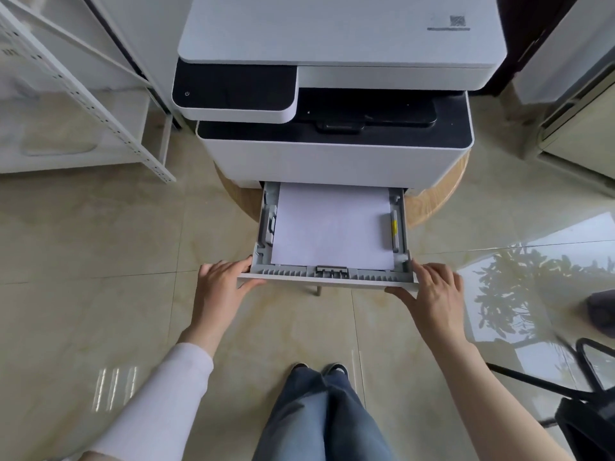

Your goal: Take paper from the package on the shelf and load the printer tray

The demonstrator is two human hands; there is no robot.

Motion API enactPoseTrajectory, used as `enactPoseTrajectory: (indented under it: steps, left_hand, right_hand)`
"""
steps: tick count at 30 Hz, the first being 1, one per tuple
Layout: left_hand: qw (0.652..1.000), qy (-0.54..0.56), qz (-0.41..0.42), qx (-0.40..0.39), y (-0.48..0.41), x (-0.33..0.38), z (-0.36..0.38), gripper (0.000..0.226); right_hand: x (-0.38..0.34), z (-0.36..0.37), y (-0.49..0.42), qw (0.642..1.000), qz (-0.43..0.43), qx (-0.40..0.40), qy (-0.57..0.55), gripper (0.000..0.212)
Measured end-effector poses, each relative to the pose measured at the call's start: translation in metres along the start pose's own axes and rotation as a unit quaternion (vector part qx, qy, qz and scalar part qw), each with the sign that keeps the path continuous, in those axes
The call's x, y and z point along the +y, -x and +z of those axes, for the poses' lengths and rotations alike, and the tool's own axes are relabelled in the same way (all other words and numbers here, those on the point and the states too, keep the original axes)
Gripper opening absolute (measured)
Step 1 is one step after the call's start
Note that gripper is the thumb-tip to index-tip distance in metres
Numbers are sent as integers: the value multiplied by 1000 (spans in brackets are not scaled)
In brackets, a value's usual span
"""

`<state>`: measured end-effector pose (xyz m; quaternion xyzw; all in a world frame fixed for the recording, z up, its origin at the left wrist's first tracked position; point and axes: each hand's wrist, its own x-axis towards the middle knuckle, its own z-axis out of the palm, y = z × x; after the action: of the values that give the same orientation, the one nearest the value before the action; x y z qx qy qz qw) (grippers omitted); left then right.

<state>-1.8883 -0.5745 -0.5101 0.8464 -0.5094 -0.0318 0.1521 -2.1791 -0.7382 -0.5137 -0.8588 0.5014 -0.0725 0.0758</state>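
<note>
The printer (332, 104) sits on a round wooden table (432, 204); its tray (327, 276) is pulled out toward the person, and a stack of white paper (332, 226) lies flat inside it, between the side guides; the left hand (221, 282) grips the tray's front left corner — fingers curled over the edge, thumb beneath; the right hand (432, 291) clasps the front right corner the same way; a white shelf (83, 104) stands to the left on the tiled floor (100, 244) — no package can be made out on it.
</note>
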Motion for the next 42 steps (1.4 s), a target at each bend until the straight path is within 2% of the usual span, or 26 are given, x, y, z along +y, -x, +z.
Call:
enactPoseTrajectory:
  steps: [3, 7, 10, 13, 17, 19, 22, 24, 26, 28, 32, 35, 42]
  left_hand:
    - [999, -4, 20, 39, -15, -4, 11, 45]
    - [997, 37, 9, 67, -42, -8, 24, 73]
    - [986, 94, -16, 140, -65, -10, 31, 91]
    - [969, 159, -54, 180, -92, -12, 37, 116]
    - [933, 304, -106, 160, -123, -11, 43, 132]
    - [914, 362, -125, 131, -133, -16, 45, 132]
    - [898, 412, -104, 111, -140, -30, 47, 124]
    - [887, 442, -98, 91, -145, -36, 44, 110]
    - [892, 437, -90, 76, -148, -42, 43, 96]
    - [895, 432, -90, 69, -151, -46, 43, 93]
    - [895, 410, -128, 120, -159, -42, 47, 88]
    - [873, 433, -141, 178, -169, -37, 51, 79]
    - [861, 460, -142, 164, -163, -31, 55, 78]
  right_hand:
    - [2, 11, -15, 999, -15, 41, -11, 88]
    - [6, 31, -40, 995, -2, 91, -42, 82]
    - [8, 44, -61, 984, 25, 156, -85, 92]
    - [3, 51, -86, 954, 99, 203, -196, 111]
    - [1, 52, -120, 906, 158, 173, -353, 128]
    - [8, 55, -132, 893, 139, 158, -398, 130]
    - [22, 58, -137, 880, 99, 138, -443, 124]
    - [30, 58, -140, 873, 80, 116, -468, 111]
    - [34, 57, -142, 864, 87, 101, -486, 93]
    - [36, 58, -143, 861, 97, 99, -489, 86]
    - [24, 56, -149, 854, 149, 157, -473, 72]
    - [14, 57, -162, 818, 197, 190, -506, 71]
    - [4, 55, -154, 793, 198, 182, -547, 70]
